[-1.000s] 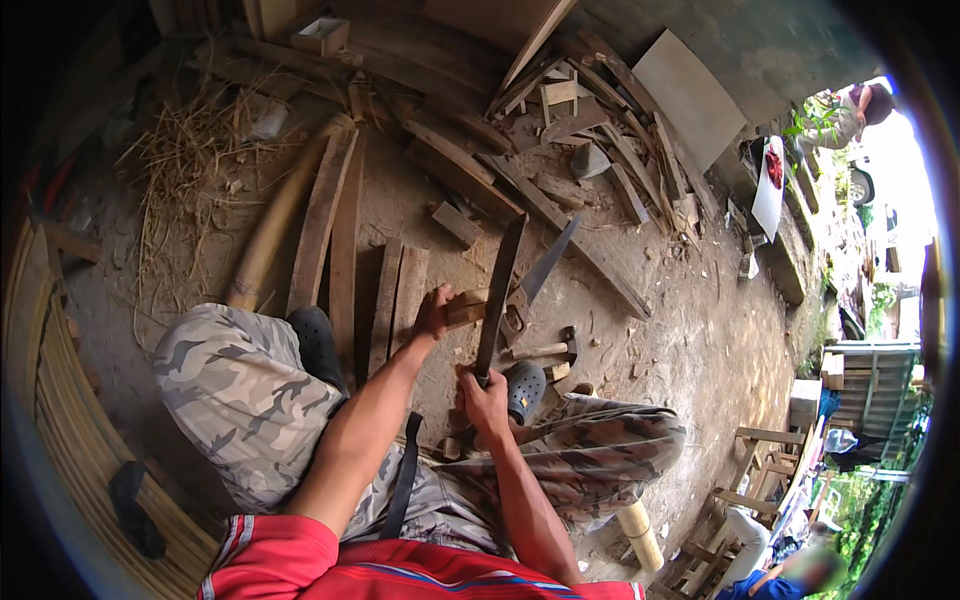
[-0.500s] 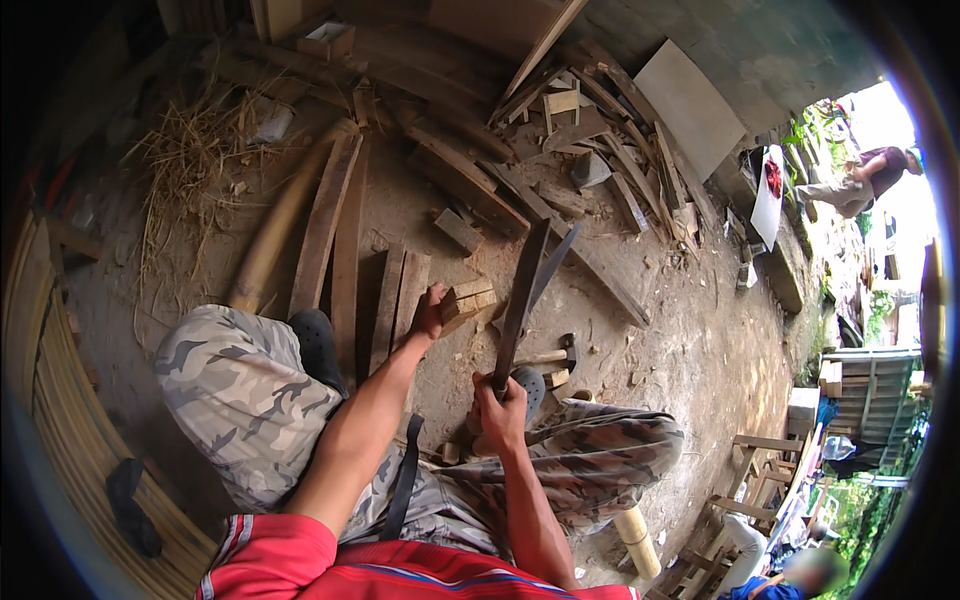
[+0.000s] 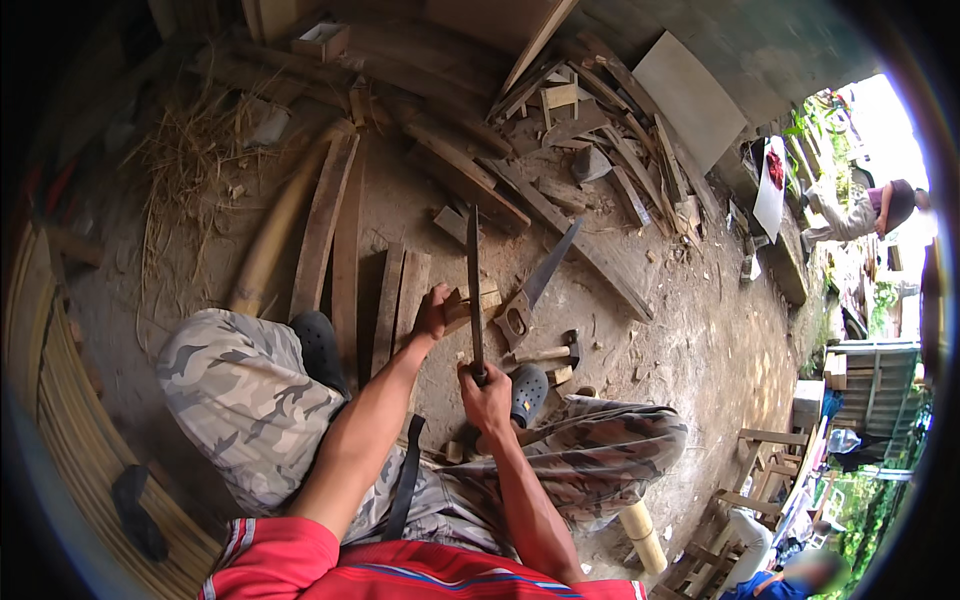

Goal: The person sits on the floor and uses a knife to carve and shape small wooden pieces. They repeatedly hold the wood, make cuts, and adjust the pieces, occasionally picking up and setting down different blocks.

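Note:
My left hand (image 3: 432, 314) is closed around one end of a short block of wood (image 3: 490, 297). The grip of a long, dark-bladed machete (image 3: 475, 262) is in my closed right hand (image 3: 487, 398). Its blade points away from me, edge-on, and crosses in front of the block; whether it touches the wood I cannot tell. Just right of the block lies a hand saw (image 3: 549, 268) with a wooden handle. Nearer to me, a hammer (image 3: 574, 349) rests on the ground beside my right shoe (image 3: 528, 393).
Planks (image 3: 325, 225) and a bamboo pole (image 3: 278, 232) lie ahead on the left, near dry straw (image 3: 190, 150). Scrap wood (image 3: 625, 165) is heaped at the far right against a leaning board (image 3: 690, 100). A person (image 3: 860, 212) stands outside; another (image 3: 775, 586) is at lower right.
My right hand has moved slightly left, swinging the machete from beside the block to across it. The saw behind now shows fully. The person outside has shifted posture.

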`<state>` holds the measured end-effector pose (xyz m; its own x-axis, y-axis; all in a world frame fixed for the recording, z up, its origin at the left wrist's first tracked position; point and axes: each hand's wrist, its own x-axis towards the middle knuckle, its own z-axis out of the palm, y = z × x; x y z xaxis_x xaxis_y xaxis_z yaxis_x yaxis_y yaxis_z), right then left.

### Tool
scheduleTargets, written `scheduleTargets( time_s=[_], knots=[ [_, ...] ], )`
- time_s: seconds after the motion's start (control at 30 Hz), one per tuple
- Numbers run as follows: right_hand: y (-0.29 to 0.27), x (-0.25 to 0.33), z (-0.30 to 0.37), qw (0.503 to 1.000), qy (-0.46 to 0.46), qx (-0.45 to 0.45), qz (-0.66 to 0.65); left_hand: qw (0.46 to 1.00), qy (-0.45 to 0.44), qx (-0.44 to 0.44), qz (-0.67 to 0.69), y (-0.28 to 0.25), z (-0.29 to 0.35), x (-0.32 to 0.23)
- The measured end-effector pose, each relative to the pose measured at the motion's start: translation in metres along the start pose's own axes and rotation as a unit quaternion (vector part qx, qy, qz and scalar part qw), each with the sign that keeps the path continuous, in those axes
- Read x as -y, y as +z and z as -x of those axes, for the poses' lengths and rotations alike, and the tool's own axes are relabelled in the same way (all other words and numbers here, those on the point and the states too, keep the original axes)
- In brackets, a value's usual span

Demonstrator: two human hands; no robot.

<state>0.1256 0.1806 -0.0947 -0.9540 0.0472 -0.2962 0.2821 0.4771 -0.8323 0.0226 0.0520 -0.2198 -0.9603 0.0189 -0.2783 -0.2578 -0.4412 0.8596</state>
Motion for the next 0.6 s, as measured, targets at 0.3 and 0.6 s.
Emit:
scheduleTargets(
  time_s=[0.3, 0.6],
  knots=[
    [-0.023, 0.035, 0.006, 0.857, 0.235, 0.259, -0.378, 0.996, -0.036, -0.012, 0.085, -0.004, 0.005, -0.004],
    [-0.03, 0.052, 0.019, 0.777, 0.276, 0.268, -0.498, 0.975, -0.047, -0.086, 0.198, -0.016, -0.012, 0.042]
  ],
)
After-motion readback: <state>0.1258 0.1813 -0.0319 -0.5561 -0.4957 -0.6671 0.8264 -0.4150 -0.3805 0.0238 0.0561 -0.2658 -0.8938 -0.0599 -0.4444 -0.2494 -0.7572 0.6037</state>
